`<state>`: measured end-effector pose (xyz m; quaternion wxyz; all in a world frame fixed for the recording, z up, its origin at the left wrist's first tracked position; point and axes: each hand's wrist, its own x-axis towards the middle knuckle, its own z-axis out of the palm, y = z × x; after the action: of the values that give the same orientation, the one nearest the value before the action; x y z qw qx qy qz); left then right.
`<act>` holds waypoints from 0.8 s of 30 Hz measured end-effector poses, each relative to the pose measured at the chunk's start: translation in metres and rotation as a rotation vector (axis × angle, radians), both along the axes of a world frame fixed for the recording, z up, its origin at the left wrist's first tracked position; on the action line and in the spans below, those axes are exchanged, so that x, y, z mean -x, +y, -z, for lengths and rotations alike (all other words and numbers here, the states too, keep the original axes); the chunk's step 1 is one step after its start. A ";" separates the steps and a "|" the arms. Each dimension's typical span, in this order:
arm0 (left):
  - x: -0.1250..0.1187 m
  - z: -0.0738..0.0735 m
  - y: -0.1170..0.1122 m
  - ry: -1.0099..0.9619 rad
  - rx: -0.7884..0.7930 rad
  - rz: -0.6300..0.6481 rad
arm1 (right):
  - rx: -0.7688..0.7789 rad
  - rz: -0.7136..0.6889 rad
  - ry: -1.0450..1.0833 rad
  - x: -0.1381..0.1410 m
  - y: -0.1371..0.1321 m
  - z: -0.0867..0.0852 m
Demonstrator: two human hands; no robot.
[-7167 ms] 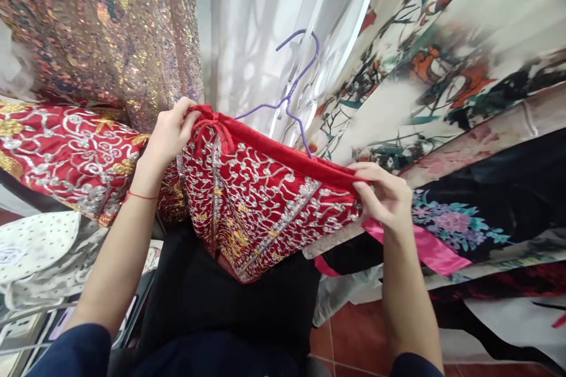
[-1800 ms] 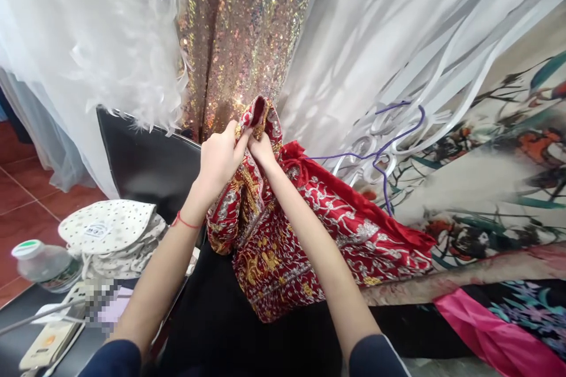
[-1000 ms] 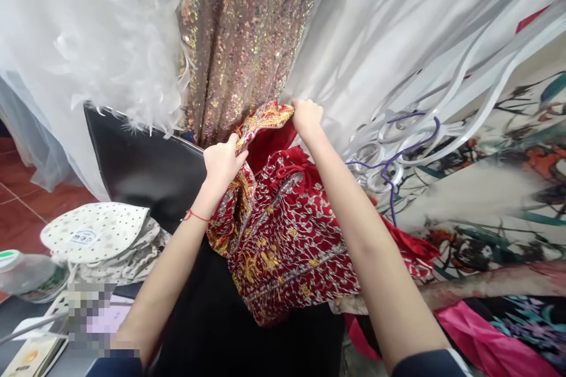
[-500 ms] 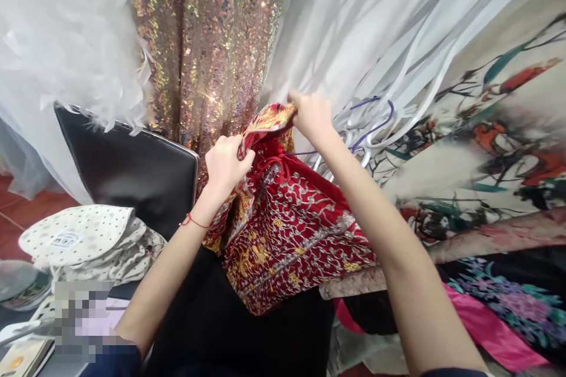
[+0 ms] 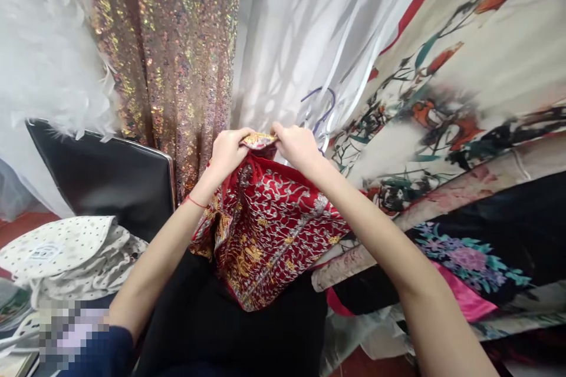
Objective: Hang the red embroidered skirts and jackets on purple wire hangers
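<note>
A red garment with silver and gold embroidery hangs down over my lap. Its patterned collar edge is stretched between my two hands. My left hand, with a thin red cord on the wrist, pinches the left end of that edge. At the right end, my right hand grips the same cloth between thumb and fingers. Just behind my right hand, the hook of a purple hanger shows; the rest of the hanger is hidden by the hand and garment.
Sequined cloth and white feathered fabric hang ahead, beside a black chair back. At left lies a dotted white cloth item. Floral fabric and black embroidered cloth are at right.
My hands have come closer together and my right hand is lower, both still on the garment's collar edge. The view has turned somewhat to the right.
</note>
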<state>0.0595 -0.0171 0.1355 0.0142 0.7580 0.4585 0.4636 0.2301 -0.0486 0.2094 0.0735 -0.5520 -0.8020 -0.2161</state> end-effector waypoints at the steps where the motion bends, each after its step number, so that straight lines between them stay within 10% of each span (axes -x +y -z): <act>1: -0.005 -0.006 0.001 -0.015 -0.007 -0.050 | -0.086 0.017 -0.015 -0.001 0.001 0.000; 7: -0.041 -0.035 0.020 -0.027 -0.102 -0.247 | -0.390 -0.107 0.042 -0.027 0.009 0.002; 12: -0.046 -0.029 0.045 0.371 0.219 0.023 | -0.445 -0.145 0.304 -0.068 -0.019 0.021; 19: -0.038 -0.044 0.042 0.331 0.426 0.341 | 0.673 -0.014 1.062 -0.112 -0.032 0.014; 24: -0.061 -0.063 0.030 -0.024 0.426 0.339 | 0.711 -0.013 0.980 -0.104 -0.021 0.012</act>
<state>0.1203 0.0127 0.1988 0.2562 0.7982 0.4122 0.3568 0.3345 -0.0695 0.1971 0.2466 -0.5730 -0.7012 0.3453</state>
